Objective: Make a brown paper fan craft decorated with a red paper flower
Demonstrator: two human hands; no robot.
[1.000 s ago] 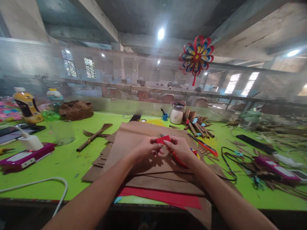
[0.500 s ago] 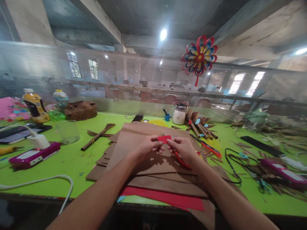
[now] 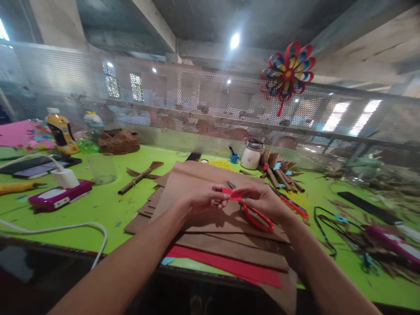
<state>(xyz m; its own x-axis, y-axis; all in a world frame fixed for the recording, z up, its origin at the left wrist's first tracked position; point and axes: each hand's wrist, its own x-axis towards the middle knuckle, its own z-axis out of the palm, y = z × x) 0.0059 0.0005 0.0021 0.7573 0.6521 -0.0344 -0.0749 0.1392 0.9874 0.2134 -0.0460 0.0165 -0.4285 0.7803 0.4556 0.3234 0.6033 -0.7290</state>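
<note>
A small piece of red paper (image 3: 232,194) is pinched between my two hands over the middle of the table. My left hand (image 3: 208,197) holds its left end, and the fingers of my right hand (image 3: 259,199) grip its right end, partly covering it. Below them lies a stack of brown paper (image 3: 203,227). Red-handled scissors (image 3: 259,219) rest on the stack beside my right hand, their blades partly hidden behind it. A larger red sheet (image 3: 226,267) sticks out from under the stack at the table's front edge.
Rolled brown paper bundles (image 3: 278,173), a white jar (image 3: 252,154) and an orange cutter (image 3: 295,205) lie right of the stack. Leftward are a purple power strip (image 3: 59,197), a clear cup (image 3: 103,168) and a white cable (image 3: 65,226). A perforated metal screen (image 3: 197,109) stands behind.
My right hand has turned over the red paper and now covers more of its right end. The scissors show more beside it. The whole view has shifted slightly leftward.
</note>
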